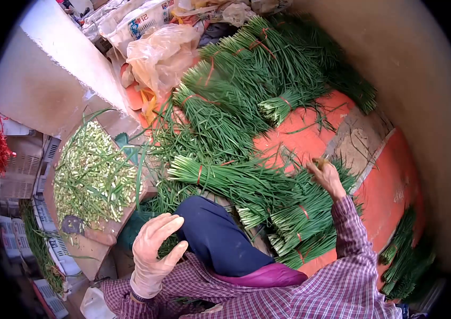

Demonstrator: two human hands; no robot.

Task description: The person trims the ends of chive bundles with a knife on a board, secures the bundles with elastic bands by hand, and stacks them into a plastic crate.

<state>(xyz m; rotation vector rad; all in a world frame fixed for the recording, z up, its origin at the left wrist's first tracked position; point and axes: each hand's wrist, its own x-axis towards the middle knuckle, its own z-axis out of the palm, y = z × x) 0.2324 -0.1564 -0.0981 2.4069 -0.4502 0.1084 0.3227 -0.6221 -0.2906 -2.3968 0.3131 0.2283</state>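
Note:
My left hand [156, 247], in a pale glove, is raised over my lap with fingers and thumb apart and nothing between them. My right hand [325, 174] is stretched out above the green stalks at the right; its fingers are small and partly hidden from view, so what they hold, if anything, cannot be made out. Between the hands lies a bundle of green stalks [236, 178] tied with a red band, its pale ends to the left. Below my right hand are more tied bundles [302, 212]. A large pile of banded bundles [268, 58] stands behind.
At the left, a board [90, 263] bears chopped pale stalk ends [95, 170] and a round-bladed tool with a wooden handle [99, 236]. Plastic bags [161, 50] lie at the back. An orange sheet [395, 175] spreads at right, beside a wall [416, 64].

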